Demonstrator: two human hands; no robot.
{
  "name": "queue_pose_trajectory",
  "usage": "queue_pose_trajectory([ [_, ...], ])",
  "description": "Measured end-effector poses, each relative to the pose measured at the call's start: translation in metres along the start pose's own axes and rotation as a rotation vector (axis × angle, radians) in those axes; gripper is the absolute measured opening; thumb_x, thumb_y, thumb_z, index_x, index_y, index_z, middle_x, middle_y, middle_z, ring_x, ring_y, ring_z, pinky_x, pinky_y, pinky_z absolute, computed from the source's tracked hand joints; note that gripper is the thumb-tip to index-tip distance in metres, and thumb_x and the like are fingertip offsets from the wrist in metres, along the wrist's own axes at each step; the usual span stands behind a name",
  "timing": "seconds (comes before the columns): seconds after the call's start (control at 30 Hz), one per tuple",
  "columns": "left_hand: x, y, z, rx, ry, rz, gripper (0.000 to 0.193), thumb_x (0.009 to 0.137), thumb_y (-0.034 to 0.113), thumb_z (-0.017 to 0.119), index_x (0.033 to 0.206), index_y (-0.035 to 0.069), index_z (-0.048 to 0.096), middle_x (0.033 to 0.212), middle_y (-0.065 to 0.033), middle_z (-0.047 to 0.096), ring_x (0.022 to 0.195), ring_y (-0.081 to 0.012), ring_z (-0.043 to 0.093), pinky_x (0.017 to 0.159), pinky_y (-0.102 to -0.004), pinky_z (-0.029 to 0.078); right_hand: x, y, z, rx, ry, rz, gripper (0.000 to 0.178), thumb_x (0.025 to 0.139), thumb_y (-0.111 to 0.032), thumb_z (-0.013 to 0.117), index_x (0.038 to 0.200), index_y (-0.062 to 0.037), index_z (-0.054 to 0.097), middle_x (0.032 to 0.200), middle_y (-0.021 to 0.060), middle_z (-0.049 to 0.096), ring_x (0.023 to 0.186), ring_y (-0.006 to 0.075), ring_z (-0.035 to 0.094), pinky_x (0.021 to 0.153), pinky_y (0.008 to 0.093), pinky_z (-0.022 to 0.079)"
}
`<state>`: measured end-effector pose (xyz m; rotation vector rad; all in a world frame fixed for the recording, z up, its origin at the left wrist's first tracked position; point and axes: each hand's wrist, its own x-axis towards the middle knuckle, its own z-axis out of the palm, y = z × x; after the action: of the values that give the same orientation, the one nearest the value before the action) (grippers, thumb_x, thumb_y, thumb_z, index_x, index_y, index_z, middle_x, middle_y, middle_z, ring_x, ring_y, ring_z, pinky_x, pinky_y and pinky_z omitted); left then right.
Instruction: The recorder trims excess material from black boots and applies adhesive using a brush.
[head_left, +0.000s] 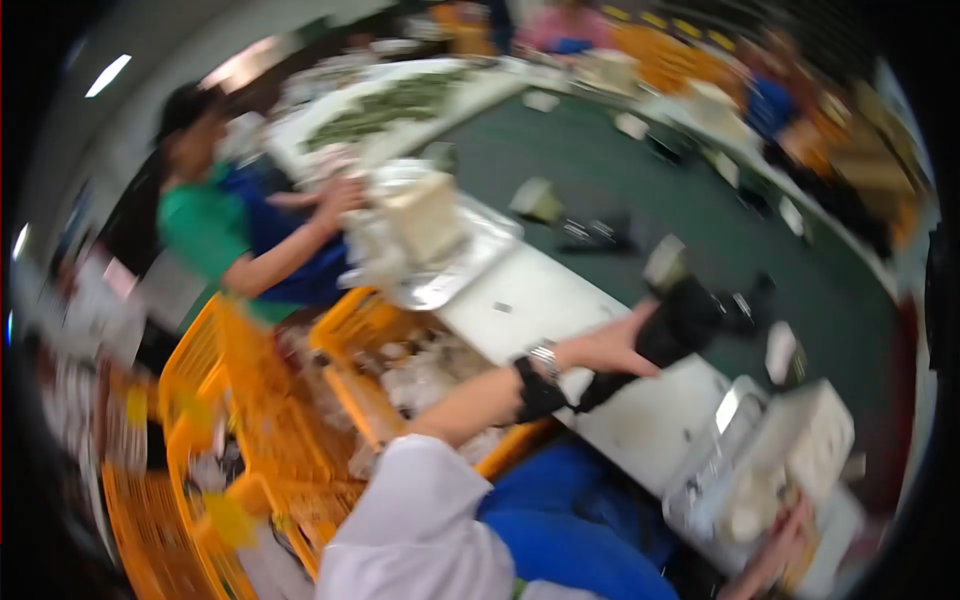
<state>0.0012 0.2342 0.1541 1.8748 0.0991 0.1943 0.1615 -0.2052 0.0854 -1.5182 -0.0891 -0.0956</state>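
Note:
Stretched over the work surface, my left hand (605, 348) has its thumb and fingers round a long black object (685, 325), too blurred to name. A dark band and a metal watch (545, 358) circle that wrist. At the lower right, my right hand (785, 540) is beside a clear tray (690, 490) of pale pieces. Its blurred fingers look curled round something I cannot make out. A white block-shaped stack (820, 440) stands at the tray's far side. Beyond my left hand, a pale packet (665, 262) lies near the black object on the green belt (600, 140).
Orange crates (270, 420) stand at my left, one holding whitish scraps (430, 375). A co-worker in green and blue (225, 230) reaches toward another tray (470, 265) with a white stack (425, 220). Other people sit across the belt, where several dark and pale items lie.

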Motion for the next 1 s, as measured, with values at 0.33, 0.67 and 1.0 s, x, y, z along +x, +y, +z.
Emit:
queue_pose_trajectory([
  [0.33, 0.019, -0.003, 0.084, -0.570, -0.621, -0.149, 0.096, 0.055, 0.041, 0.080, 0.129, -0.003, 0.038, 0.114, -0.0165, 0.053, 0.105, -0.0291, 0.053, 0.093, -0.0418, 0.041, -0.048, -0.028, 0.004, -0.223, -0.023, 0.089, 0.019, 0.086, -0.018, 0.060, 0.086, 0.0005, 0.064, 0.062, 0.0008, 0.057, 0.049, 0.0053, 0.049, 0.043, 0.0211, 0.037],
  [0.67, 0.037, -0.013, 0.094, -0.530, -0.875, -0.333, 0.090, 0.057, 0.039, 0.083, 0.125, -0.004, 0.043, 0.117, -0.0171, 0.055, 0.106, -0.0296, 0.054, 0.094, -0.0435, 0.041, -0.039, -0.009, 0.005, -0.889, -0.204, -0.252, 0.027, 0.079, -0.023, 0.061, 0.070, 0.0022, 0.061, 0.061, 0.0221, 0.056, 0.059, 0.0387, 0.057, 0.054, 0.0412, 0.047],
  [1.0, 0.044, 0.013, 0.114, -0.590, -0.943, -0.388, 0.089, 0.051, 0.034, 0.081, 0.121, -0.006, 0.044, 0.104, -0.0178, 0.055, 0.097, -0.0284, 0.055, 0.083, -0.0366, 0.044, -0.039, -0.036, -0.007, -0.825, -0.249, -0.144, 0.031, 0.076, -0.023, 0.061, 0.057, 0.0014, 0.057, 0.056, 0.0206, 0.054, 0.056, 0.0389, 0.055, 0.054, 0.0440, 0.045],
])
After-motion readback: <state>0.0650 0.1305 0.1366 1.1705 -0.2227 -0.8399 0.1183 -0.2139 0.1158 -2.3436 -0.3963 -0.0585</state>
